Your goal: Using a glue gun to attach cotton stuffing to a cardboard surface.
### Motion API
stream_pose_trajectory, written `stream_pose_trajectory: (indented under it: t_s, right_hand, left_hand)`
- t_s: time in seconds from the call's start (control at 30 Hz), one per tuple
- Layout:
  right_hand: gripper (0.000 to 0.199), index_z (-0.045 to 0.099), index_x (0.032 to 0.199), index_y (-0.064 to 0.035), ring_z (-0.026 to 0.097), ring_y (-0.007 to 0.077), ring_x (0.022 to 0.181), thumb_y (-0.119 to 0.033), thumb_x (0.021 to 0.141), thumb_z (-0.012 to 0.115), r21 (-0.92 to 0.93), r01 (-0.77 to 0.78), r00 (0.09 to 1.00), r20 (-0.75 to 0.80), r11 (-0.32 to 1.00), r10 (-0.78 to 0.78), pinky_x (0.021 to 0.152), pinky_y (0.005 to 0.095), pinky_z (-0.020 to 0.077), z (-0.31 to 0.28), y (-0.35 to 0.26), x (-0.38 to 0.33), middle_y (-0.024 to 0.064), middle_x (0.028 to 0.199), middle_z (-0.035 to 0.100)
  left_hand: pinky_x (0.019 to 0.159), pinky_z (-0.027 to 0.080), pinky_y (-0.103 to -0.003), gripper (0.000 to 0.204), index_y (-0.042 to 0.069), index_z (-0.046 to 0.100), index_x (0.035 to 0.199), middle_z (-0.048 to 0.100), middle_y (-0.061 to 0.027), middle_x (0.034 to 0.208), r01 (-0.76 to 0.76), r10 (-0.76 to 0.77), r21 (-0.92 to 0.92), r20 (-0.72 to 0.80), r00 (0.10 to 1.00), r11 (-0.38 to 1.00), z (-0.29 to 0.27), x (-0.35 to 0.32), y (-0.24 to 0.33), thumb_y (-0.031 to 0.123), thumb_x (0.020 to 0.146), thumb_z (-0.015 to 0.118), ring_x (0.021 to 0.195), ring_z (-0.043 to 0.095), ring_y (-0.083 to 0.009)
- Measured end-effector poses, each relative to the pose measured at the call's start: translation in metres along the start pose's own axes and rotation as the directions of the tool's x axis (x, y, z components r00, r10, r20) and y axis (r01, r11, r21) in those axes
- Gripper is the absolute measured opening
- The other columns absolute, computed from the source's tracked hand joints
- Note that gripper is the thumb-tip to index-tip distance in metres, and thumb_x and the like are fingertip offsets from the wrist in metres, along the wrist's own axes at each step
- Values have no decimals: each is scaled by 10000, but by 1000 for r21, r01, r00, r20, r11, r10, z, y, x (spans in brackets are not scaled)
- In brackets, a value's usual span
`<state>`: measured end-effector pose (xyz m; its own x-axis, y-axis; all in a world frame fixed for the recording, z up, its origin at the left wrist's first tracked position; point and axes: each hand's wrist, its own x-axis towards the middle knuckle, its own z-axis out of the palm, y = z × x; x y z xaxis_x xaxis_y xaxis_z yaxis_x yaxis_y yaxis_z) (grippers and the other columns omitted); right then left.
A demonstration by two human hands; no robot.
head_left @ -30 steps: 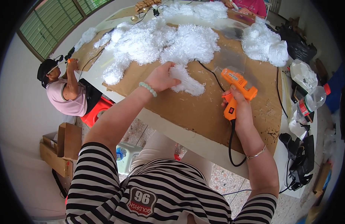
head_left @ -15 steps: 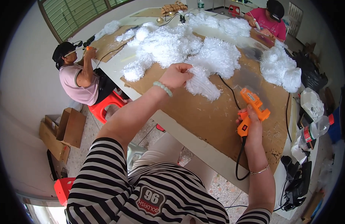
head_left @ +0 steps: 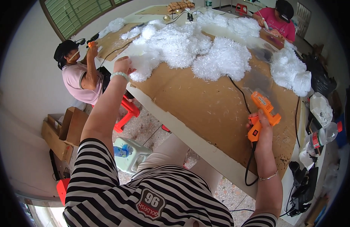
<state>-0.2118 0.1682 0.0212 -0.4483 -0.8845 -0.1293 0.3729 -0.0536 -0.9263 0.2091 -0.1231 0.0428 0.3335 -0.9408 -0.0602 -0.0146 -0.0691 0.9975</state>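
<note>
My right hand (head_left: 262, 123) is wrapped around an orange hot glue gun (head_left: 262, 105), its nozzle pointing up and away over the brown board. A black cord runs from the handle's lower end. My left hand (head_left: 123, 66) is at the left edge of the table, fingers bent, beside a fluffy white tinsel-like pile (head_left: 144, 66). A blurred whitish patch lies by its fingertips, and I cannot make out whether the fingers grip it. Another shaggy white piece (head_left: 222, 58) sits on the board ahead of the glue gun.
Brown board (head_left: 197, 109) covers the table. More white fluff (head_left: 290, 72) is at the right, near plastic bottles (head_left: 322, 136) and a black bag (head_left: 320, 75). Co-workers sit at the left (head_left: 82, 75) and far right (head_left: 279, 22). A pale green jug (head_left: 131, 155) stands on the floor.
My left hand has swung left from the middle of the board to the left pile. The white piece it pinched no longer lies at the middle. The glue gun stays in my right hand.
</note>
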Motion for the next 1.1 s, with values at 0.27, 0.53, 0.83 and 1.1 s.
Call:
stream_pose_trajectory:
  t_s: [0.27, 0.53, 0.83, 1.1]
  right_hand:
    - [271, 567, 817, -44, 534, 114, 653, -307, 884, 559, 15, 17, 999, -45, 1000, -16, 582, 255, 475, -1, 2, 0, 55, 770, 578]
    - [208, 555, 917, -51, 542, 139, 666, -257, 888, 550, 46, 9, 1000, 14, 999, -9, 613, 296, 474, -2, -3, -2, 62, 786, 592]
    - [196, 570, 899, -37, 536, 139, 700, -224, 899, 513, 70, 13, 994, 107, 997, -20, 652, 302, 469, -5, -3, -4, 75, 835, 591]
    - [205, 572, 896, -36, 547, 151, 714, -234, 900, 516, 58, -20, 999, 42, 998, 17, 668, 312, 475, -6, -2, -4, 83, 854, 595]
  left_hand:
    - [684, 483, -325, 221, 73, 669, 959, 642, -95, 761, -543, 757, 667, -48, 652, 510, -6, -24, -8, 103, 749, 607, 727, 615, -228]
    - [603, 468, -209, 114, -18, 638, 943, 623, -16, 751, -694, 633, 119, 324, 703, 710, 93, -111, 2, 57, 870, 591, 650, 578, -78]
    - [571, 458, -245, 187, -9, 663, 873, 613, -41, 654, -839, 632, 182, 581, 513, 513, 196, -111, -3, 175, 847, 648, 585, 545, -94]
    - [707, 490, -347, 291, 111, 660, 1005, 635, -126, 926, -986, 846, 169, 525, 92, 2, 287, -92, 20, 109, 717, 696, 810, 606, -282]
